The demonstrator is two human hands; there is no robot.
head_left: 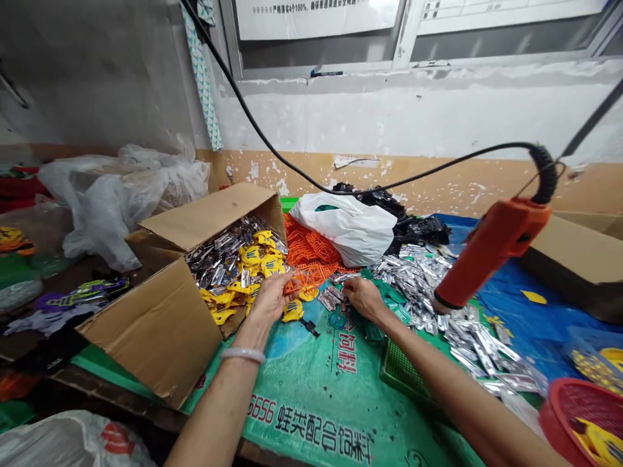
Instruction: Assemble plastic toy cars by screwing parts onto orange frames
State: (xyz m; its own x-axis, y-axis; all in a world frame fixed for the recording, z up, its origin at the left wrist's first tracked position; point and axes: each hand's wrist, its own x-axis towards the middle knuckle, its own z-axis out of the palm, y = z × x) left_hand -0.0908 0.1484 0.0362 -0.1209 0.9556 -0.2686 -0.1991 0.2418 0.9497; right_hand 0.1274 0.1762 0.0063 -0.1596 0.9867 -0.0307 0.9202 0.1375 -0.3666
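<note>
My left hand (272, 297), with a pale bangle on the wrist, has its fingers closed around an orange plastic piece (292, 285) beside the pile of yellow pieces (263, 259). To its right, my right hand (364, 297) is bent down with fingertips together at small silver pieces (333, 297); what the fingers pinch, if anything, is too small to make out. Behind the hands lies a heap of orange lattice pieces (311, 250). Green pieces (389, 295) are beside my right hand. A small black piece (310, 327) rests on the green sheet (311, 383).
An open cardboard box (160, 324) holds yellow and dark silver pieces at left. An orange-red tool (491, 253) hangs from a black cable at right. Silver strips (423, 282), a green basket (406, 366), a red basket (559, 415) and a white bag (350, 224) stand around.
</note>
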